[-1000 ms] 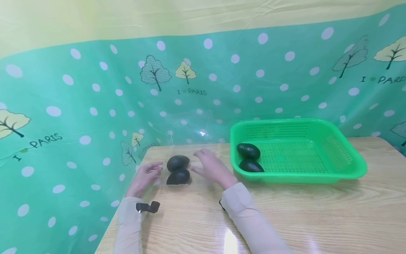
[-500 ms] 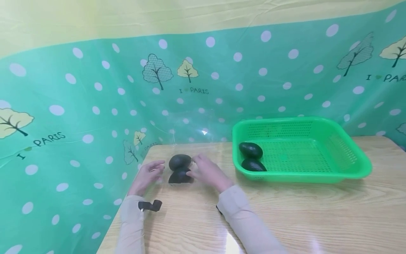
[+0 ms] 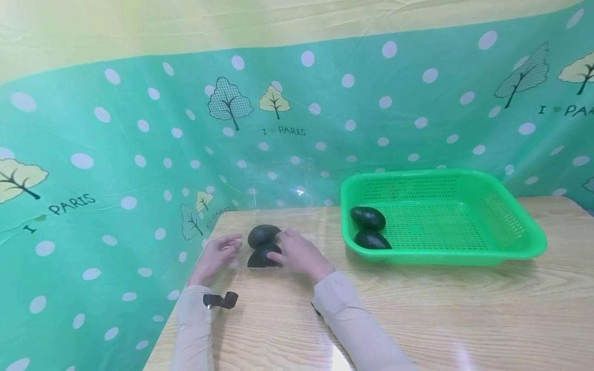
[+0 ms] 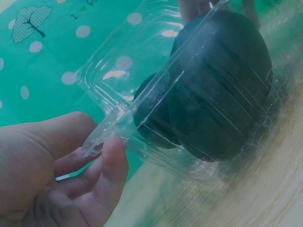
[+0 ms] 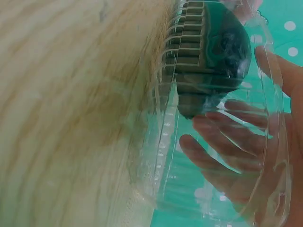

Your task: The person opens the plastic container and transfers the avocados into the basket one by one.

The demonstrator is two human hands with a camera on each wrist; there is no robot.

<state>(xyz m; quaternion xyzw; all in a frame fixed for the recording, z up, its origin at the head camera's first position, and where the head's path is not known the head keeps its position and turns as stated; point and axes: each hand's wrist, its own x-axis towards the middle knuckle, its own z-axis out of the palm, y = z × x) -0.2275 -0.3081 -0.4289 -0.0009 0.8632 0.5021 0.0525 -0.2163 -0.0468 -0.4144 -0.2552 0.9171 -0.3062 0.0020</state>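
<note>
A clear plastic clamshell box (image 4: 116, 111) stands on the table with its lid raised at the back. Inside lie two dark avocados, the far one (image 3: 262, 236) behind the near one (image 3: 260, 256). My left hand (image 3: 215, 260) pinches the box's left rim between thumb and finger, plainest in the left wrist view. Over the box's right side, my right hand (image 3: 301, 253) reaches in with fingers spread loosely. In the right wrist view its fingers (image 5: 222, 135) show through the clear wall beside an avocado; whether they touch it I cannot tell.
To the right, a green plastic basket (image 3: 441, 256) holds two more avocados, one behind (image 3: 368, 218) and one in front (image 3: 372, 240), by its left wall. The wooden table (image 3: 417, 314) meets a green dotted sheet (image 3: 139, 206) at the back and left.
My right hand has moved left and slightly nearer, from beside the avocados to over their right ends. My left hand stays at the box's left rim. The head view has shifted slightly.
</note>
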